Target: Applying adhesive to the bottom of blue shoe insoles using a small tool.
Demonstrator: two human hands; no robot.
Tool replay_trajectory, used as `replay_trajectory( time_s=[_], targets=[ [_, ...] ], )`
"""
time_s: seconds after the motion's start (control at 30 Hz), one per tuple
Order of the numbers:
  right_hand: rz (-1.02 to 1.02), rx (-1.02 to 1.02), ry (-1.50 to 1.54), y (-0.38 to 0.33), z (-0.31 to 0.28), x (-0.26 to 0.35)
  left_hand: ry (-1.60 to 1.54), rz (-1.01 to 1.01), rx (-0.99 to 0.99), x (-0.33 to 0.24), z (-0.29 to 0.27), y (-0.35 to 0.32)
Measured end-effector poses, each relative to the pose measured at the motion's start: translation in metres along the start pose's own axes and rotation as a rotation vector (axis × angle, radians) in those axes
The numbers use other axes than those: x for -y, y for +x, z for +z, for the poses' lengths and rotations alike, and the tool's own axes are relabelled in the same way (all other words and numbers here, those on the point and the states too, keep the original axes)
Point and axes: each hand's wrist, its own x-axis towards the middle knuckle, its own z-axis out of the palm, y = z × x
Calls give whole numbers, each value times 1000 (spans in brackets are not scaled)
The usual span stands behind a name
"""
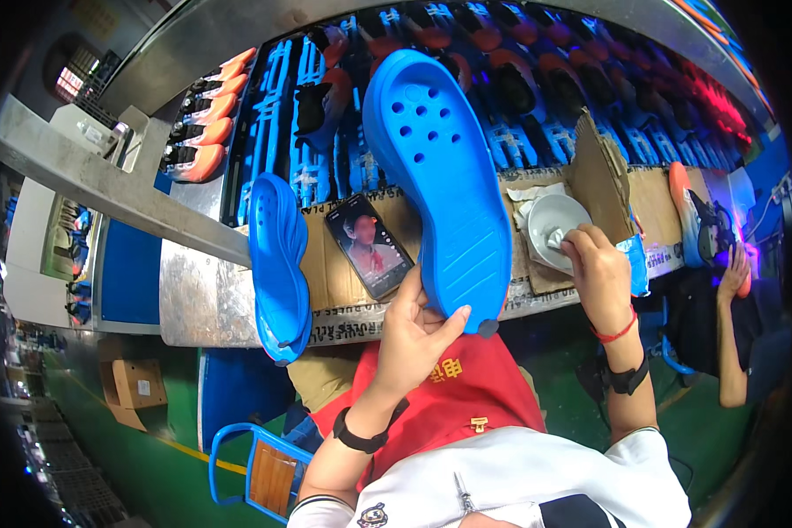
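My left hand [420, 333] grips a bright blue shoe sole [449, 194] by its heel end. The sole stands tilted up, its inner face toward me, with round holes in the forefoot and slanted ridges at the heel. A dark patch shows at the heel tip, near my thumb. Over a white bowl [561, 214], my right hand [600, 271] has its fingers pinched on a small white crumpled wad [554, 237]. More blue soles [277, 264] stand nested together on the left of the bench. A phone [369, 246] with its screen lit lies between them and the held sole.
Cardboard [656, 207] covers part of the metal bench [202, 299], with an upright flap beside the bowl. A blue packet [634, 264] lies right of my right hand. Behind runs a blue rack [510, 145] carrying several shoes. Another person's hand [734, 271] holds a shoe at right.
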Motion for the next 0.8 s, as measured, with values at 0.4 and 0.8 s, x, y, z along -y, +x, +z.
replay_trajectory(
  time_s=[0.4,0.8],
  targets=[
    [-207,-49,459,-18,-22,62,198,230,-145,2,9,0],
    [-201,22,567,-20,-18,68,234,213,-185,1,8,-4]
  ],
)
